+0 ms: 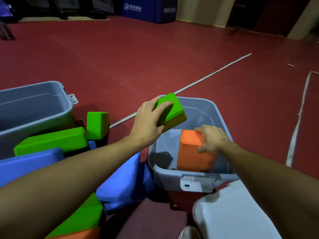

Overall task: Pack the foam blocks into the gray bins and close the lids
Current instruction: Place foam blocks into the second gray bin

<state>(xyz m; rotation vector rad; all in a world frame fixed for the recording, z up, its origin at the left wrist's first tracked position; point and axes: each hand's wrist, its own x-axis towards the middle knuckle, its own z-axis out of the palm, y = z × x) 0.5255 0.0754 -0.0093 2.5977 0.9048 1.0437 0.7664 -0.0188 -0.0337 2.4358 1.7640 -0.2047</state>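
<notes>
Two gray bins are standing open on the red floor [155, 54] in front of you, and a pale lid [236, 213] is lying flat nearest you, just below the right bin [198, 180], touching or almost touching its front latch. Loose foam blocks are crowding the near left: a green block [77, 219], an orange one [77, 234] at the frame's bottom edge, and blue blocks [124, 180] pressing up beside the right bin's left wall. Your right hand [212, 139] is reaching inside that bin, fingers curling over the top corner of an upright orange block [193, 152]; around it, bare bin bottom is showing. Your left hand [148, 123] is gripping a green block [172, 109] from above, fingers spread across its top face, holding it tilted over the bin's far left rim. Farther left, two more green blocks [51, 140] are sitting beside the left bin [34, 107], which is looking empty. Beyond the bins, open floor is stretching away, crossed by a white line [212, 74]. Against the far wall, blue panels [146, 9] are carrying white lettering too blurred to read.
</notes>
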